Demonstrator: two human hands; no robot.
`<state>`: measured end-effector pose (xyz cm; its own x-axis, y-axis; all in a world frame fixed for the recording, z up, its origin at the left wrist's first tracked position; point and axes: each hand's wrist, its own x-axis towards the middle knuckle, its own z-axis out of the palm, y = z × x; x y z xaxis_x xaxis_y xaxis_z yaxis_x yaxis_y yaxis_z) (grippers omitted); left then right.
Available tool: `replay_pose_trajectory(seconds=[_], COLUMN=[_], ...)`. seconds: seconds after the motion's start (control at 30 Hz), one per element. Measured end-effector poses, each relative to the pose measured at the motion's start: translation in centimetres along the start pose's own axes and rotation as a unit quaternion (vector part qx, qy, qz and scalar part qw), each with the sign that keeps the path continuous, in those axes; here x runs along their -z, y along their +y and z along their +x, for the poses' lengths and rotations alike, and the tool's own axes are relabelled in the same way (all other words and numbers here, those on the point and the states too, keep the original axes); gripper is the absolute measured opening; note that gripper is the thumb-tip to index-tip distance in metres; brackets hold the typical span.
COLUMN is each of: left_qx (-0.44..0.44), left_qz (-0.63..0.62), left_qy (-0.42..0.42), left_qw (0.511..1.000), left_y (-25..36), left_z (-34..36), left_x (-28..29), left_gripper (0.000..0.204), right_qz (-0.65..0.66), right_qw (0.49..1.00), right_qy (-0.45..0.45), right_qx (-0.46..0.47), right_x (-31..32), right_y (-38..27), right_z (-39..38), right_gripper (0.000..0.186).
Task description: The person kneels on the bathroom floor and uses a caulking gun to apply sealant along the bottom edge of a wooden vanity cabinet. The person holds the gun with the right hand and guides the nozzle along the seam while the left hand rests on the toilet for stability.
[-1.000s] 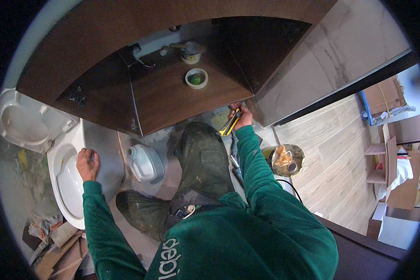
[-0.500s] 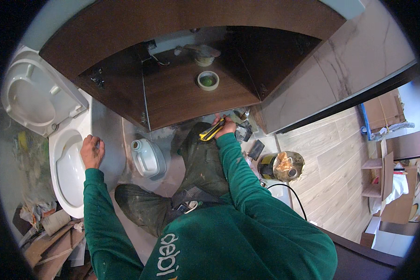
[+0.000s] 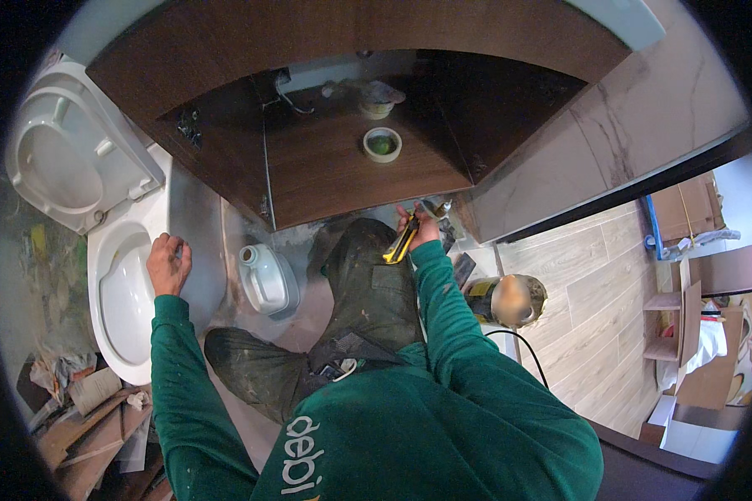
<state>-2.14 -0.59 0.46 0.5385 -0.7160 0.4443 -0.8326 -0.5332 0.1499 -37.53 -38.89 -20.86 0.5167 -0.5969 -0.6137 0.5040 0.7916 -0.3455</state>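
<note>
The right hand [image 3: 420, 227] is closed around a yellow-and-black tool [image 3: 401, 244], its kind hard to make out, at the front edge of the cabinet shelf [image 3: 342, 179]; the fingers are mostly hidden. At 9 o'clock, well apart, the left hand [image 3: 168, 264] rests flat and open on the toilet [image 3: 134, 292] rim, holding nothing. A white jug [image 3: 266, 280] stands between them.

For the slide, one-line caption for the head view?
Left hand braced on toilet rim, right hand gripping yellow utility knife below open vanity cabinet.
</note>
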Motion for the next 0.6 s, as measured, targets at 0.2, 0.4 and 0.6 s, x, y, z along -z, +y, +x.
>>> replay_pose_trajectory(seconds=[0.2,0.4,0.6], left_qx=[-0.001,-0.001,-0.001], left_qz=[0.022,0.031,0.042], left_qy=[-0.012,-0.016,-0.020], left_qw=[1.000,0.999,0.999], left_y=[-0.1,0.0,-0.1], left_z=[0.0,0.1,0.2], left_x=[-0.1,-0.2,-0.2], left_gripper=[0.008,0.009,0.007], right_qz=[-0.092,-0.108,-0.131], right_qw=[0.993,0.993,0.987], right_qy=[-0.065,-0.024,-0.052], right_qx=[-0.017,-0.034,-0.073], right_x=[0.8,-0.2,-1.8], right_y=[-2.5,-2.3,0.1], right_z=[0.1,0.3,1.2], right_gripper=[0.024,0.019,0.015])
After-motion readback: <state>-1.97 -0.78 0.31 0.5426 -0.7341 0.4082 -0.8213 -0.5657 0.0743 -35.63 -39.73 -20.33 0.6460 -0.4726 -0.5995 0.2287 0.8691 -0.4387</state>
